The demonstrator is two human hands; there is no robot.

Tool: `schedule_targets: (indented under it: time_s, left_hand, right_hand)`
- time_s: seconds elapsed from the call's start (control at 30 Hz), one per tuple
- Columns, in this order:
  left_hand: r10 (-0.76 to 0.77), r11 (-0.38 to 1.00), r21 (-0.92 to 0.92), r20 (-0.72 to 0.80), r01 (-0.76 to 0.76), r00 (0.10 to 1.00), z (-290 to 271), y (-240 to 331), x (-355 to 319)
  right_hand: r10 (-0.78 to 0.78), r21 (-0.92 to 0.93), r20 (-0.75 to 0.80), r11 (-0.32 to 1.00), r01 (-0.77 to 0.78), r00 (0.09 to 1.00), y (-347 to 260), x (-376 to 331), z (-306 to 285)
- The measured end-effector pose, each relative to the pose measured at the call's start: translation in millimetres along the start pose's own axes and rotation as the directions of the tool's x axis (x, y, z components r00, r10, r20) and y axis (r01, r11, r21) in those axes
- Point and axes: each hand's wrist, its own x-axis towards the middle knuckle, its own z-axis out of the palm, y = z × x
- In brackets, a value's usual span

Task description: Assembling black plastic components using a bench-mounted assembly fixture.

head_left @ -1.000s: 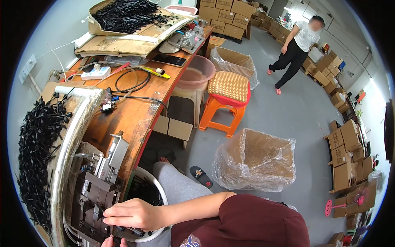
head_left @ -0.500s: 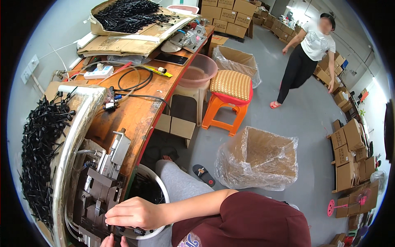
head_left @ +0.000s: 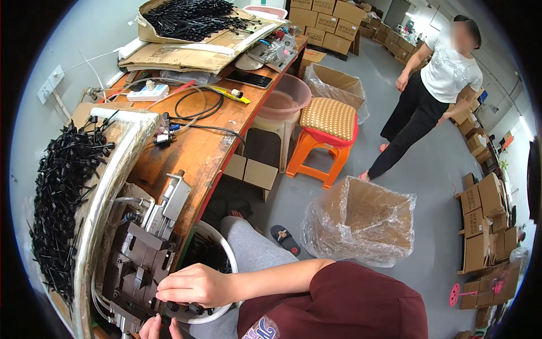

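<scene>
My right hand (head_left: 197,284) reaches in over the near side of a dark metal clamping fixture (head_left: 135,257), its fingers pressed together at the fixture's edge. What its fingertips pinch is hidden. Below its palm, black plastic parts (head_left: 195,309) with knobby ends stick out. Only the fingertips of my left hand (head_left: 158,329) show at the lower edge, closed around a dark end of these parts. A white bucket (head_left: 230,254), partly under my right forearm, holds more black pieces.
Left of the fixture lies a heap of thin black parts (head_left: 68,209) behind a plastic-wrapped rim (head_left: 113,175). Cables (head_left: 197,104) and a phone (head_left: 248,79) lie on the wooden bench (head_left: 197,147). An orange stool (head_left: 324,141), a plastic-lined carton (head_left: 361,220) and a walking person (head_left: 440,85) are to the right.
The scene has shifted slightly rightward in view. The person in the white shirt has walked nearer to the lined carton. My hands stay beside the fixture, with the right fingertips slightly shifted.
</scene>
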Motion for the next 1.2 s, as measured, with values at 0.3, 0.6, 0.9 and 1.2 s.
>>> schedule_targets:
  time_s: [0.3, 0.6, 0.9, 1.2]
  left_hand:
    - [0.027, 0.999, 0.028, -0.058, -0.026, 0.998, 1.6, 1.3, 1.6]
    - [0.01, 0.999, 0.037, -0.089, -0.007, 0.996, 1.8, -0.5, -0.5]
    - [-0.012, 0.998, 0.055, -0.083, 0.016, 0.996, 7.0, -4.9, -4.8]
    - [-0.041, 0.992, 0.112, -0.087, 0.05, 0.995, 13.0, -8.1, -2.5]
  right_hand:
    - [-0.001, -0.029, -0.002, 1.0, 0.001, 1.0, 0.4, -3.2, -3.2]
    - [0.061, 0.01, 0.011, 0.998, -0.062, 0.998, -1.4, -4.6, 0.0]
    - [0.063, 0.0, 0.011, 0.998, -0.063, 0.998, 1.7, -10.1, -0.1]
    - [0.028, -0.056, 0.077, 0.998, -0.024, 0.997, 6.5, -6.6, -5.6]
